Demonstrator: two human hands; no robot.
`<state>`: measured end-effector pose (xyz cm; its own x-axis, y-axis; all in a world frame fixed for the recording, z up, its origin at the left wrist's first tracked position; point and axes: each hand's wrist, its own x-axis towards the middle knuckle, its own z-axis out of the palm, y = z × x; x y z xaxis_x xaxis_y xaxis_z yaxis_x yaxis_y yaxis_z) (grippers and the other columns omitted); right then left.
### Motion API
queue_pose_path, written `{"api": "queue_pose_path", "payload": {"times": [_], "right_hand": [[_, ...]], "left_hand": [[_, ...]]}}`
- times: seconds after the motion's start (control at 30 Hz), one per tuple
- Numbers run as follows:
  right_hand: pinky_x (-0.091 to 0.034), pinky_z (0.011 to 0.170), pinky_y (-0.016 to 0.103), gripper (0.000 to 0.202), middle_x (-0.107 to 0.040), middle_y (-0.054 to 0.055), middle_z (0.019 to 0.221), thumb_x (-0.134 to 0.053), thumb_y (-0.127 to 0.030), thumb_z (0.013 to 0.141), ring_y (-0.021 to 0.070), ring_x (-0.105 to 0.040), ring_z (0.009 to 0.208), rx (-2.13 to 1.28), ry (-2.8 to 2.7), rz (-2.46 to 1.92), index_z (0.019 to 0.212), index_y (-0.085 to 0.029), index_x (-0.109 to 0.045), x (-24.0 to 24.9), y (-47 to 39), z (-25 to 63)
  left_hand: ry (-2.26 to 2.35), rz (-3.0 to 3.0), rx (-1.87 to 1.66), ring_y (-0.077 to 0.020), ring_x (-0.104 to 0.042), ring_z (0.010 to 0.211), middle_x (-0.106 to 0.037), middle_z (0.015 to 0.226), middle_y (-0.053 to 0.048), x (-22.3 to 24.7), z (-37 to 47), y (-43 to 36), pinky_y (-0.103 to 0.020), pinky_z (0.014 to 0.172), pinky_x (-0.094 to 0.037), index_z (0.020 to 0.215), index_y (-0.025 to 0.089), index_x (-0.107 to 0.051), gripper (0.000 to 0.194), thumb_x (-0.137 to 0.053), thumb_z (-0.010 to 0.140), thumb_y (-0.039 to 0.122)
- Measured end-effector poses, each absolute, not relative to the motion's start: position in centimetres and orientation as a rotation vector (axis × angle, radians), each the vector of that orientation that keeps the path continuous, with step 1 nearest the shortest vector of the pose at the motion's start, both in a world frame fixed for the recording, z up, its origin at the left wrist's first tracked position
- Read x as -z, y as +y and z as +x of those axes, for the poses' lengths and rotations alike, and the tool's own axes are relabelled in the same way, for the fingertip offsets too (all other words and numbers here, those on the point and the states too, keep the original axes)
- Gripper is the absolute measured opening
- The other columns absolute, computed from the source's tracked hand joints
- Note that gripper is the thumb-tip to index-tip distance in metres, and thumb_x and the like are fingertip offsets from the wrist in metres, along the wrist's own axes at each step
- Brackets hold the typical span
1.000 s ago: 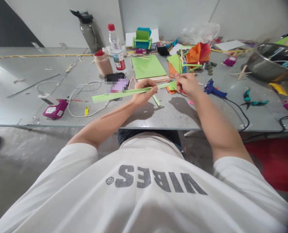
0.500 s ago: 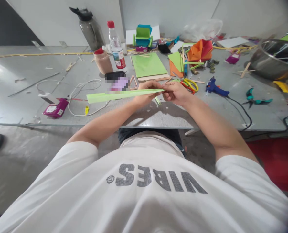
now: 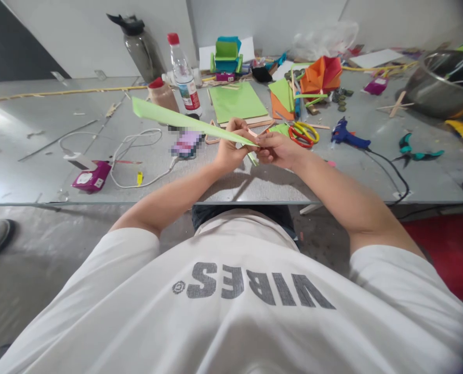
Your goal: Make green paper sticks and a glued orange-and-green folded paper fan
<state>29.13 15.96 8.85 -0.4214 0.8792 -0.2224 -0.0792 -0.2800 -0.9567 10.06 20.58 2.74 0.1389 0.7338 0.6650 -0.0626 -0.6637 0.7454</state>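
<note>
Holding a long light-green paper strip [image 3: 184,123] in the air above a smooth grey table [image 3: 194,189], near its front edge. Clamping the strip between the thumb and fingers of the left hand [image 3: 230,150], close to the narrow end, and pinching that end in the fingertips of the right hand [image 3: 280,150], right beside the left. Cannot tell how the right fingers overlap at the tip. Slanting the broad end of the strip up and away to the left, across the view of a pinkish-tan cup with a red inside [image 3: 161,89], above a dark phone with a blurred lilac screen [image 3: 188,143].

Showing just past the right hand: scissors with red and yellow handles [image 3: 306,134], partly over scraps of green paper. Showing beyond the left hand: a small triangle of pale sticks [image 3: 211,136] and a flat green sheet [image 3: 239,104]. Showing farther right: a blue glue gun [image 3: 348,135] on its side, then teal-and-black pliers [image 3: 416,153], well apart from the hands.
</note>
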Motion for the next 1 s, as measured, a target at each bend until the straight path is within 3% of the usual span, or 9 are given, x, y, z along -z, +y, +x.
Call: {"api": "queue_pose_path", "payload": {"times": [0.13,0.27,0.43,0.53,0.67,0.77,0.83,0.9,1.0], "right_hand": [[-0.027,0.045,0.018,0.038,-0.038,-0.008,0.062,-0.086,-0.030,0.106,0.0051,-0.031,0.050,-1.745,-1.235,-1.083,0.080,-0.021,-0.060,-9.1,16.4,29.7],[-0.021,0.045,0.022,0.035,-0.038,-0.008,0.060,-0.078,-0.024,0.107,0.0057,-0.024,0.048,-1.679,-1.187,-1.110,0.081,-0.023,-0.054,-9.0,17.9,31.3],[-0.025,0.045,0.024,0.033,-0.040,-0.005,0.054,-0.073,-0.022,0.101,0.0081,-0.028,0.046,-1.611,-1.185,-1.262,0.074,-0.023,-0.055,-8.7,20.3,34.3],[-0.026,0.043,0.024,0.034,-0.042,-0.005,0.054,-0.074,-0.022,0.102,0.0087,-0.029,0.046,-1.588,-1.181,-1.301,0.075,-0.024,-0.055,-8.5,21.0,35.3],[-0.033,0.045,0.023,0.035,-0.051,-0.002,0.060,-0.076,-0.027,0.110,0.0103,-0.041,0.049,-1.417,-1.172,-1.420,0.079,-0.024,-0.060,-8.4,21.4,35.1],[-0.051,0.061,0.027,0.035,-0.070,0.005,0.077,-0.076,-0.038,0.116,0.0151,-0.063,0.064,-0.986,-1.322,-1.576,0.086,-0.021,-0.069,-9.1,21.5,35.8],[-0.058,0.083,0.032,0.025,-0.081,0.012,0.098,-0.076,-0.033,0.117,0.0194,-0.075,0.088,-0.506,-1.493,-1.703,0.097,-0.018,-0.078,-10.0,21.4,37.9],[-0.054,0.103,0.039,0.017,-0.085,0.022,0.123,-0.072,-0.021,0.116,0.0248,-0.078,0.116,-0.061,-1.585,-1.904,0.117,-0.012,-0.086,-11.0,21.2,41.5],[-0.051,0.101,0.043,0.037,-0.080,0.032,0.145,-0.074,-0.008,0.111,0.0272,-0.077,0.130,0.056,-1.550,-2.301,0.147,-0.008,-0.085,-11.7,21.0,48.0]], "left_hand": [[0.651,1.772,-1.549,-0.0286,-0.075,0.108,-0.068,0.109,-0.007,-3.4,9.4,20.0,-0.047,0.098,-0.063,0.094,0.028,-0.081,0.068,-0.108,0.065,0.083],[0.672,1.618,-1.524,-0.0214,-0.075,0.088,-0.066,0.095,-0.003,-3.7,8.7,19.2,-0.038,0.081,-0.062,0.113,0.028,-0.081,0.073,-0.104,0.073,0.084],[0.665,1.519,-1.597,-0.0147,-0.069,0.064,-0.069,0.080,0.000,-4.1,8.1,19.1,-0.031,0.060,-0.056,0.107,0.028,-0.077,0.065,-0.093,0.084,0.087],[0.705,1.451,-1.585,-0.0125,-0.066,0.056,-0.070,0.072,0.002,-4.4,8.2,19.2,-0.029,0.053,-0.050,0.104,0.028,-0.075,0.056,-0.095,0.088,0.077],[0.802,1.317,-1.524,-0.0119,-0.068,0.055,-0.073,0.073,0.003,-4.6,8.7,19.3,-0.029,0.054,-0.049,0.100,0.028,-0.072,0.035,-0.098,0.091,0.050],[0.855,1.197,-1.523,-0.0127,-0.070,0.057,-0.073,0.069,0.005,-4.6,8.9,19.5,-0.028,0.057,-0.052,0.098,0.028,-0.069,0.028,-0.094,0.091,0.039],[0.871,1.127,-1.542,-0.0130,-0.071,0.059,-0.073,0.069,0.005,-4.7,8.8,19.6,-0.027,0.059,-0.053,0.099,0.028,-0.067,0.027,-0.092,0.090,0.038],[0.870,1.079,-1.566,-0.0131,-0.070,0.059,-0.073,0.070,0.005,-4.8,8.7,19.8,-0.028,0.061,-0.053,0.101,0.028,-0.067,0.027,-0.090,0.090,0.037],[0.876,1.044,-1.597,-0.0133,-0.067,0.058,-0.071,0.070,0.005,-4.8,8.6,20.0,-0.030,0.062,-0.051,0.104,0.028,-0.066,0.025,-0.086,0.093,0.038]]}}
